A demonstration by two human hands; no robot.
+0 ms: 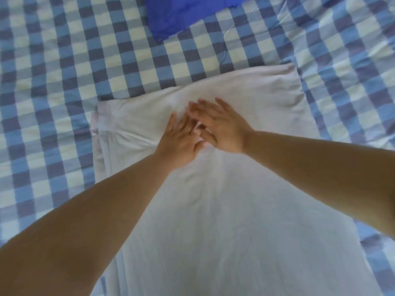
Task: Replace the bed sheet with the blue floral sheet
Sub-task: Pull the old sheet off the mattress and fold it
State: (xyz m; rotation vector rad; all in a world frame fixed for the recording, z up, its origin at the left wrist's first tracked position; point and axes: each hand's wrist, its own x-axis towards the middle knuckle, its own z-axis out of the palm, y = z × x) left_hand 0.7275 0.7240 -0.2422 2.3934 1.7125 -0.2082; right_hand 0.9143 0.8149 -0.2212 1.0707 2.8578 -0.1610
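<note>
While both flat, fingers straight, left hand (179, 139) and right hand (220, 127) press one folded white sheet (213, 210); one checked bed cover (53, 82) all round, one blue cloth (181, 16) at 12 o'clock.

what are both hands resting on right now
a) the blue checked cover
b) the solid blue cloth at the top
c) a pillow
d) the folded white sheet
d: the left hand and right hand lie flat, fingers straight, on the folded white sheet, which lies on the checked cover.
</note>
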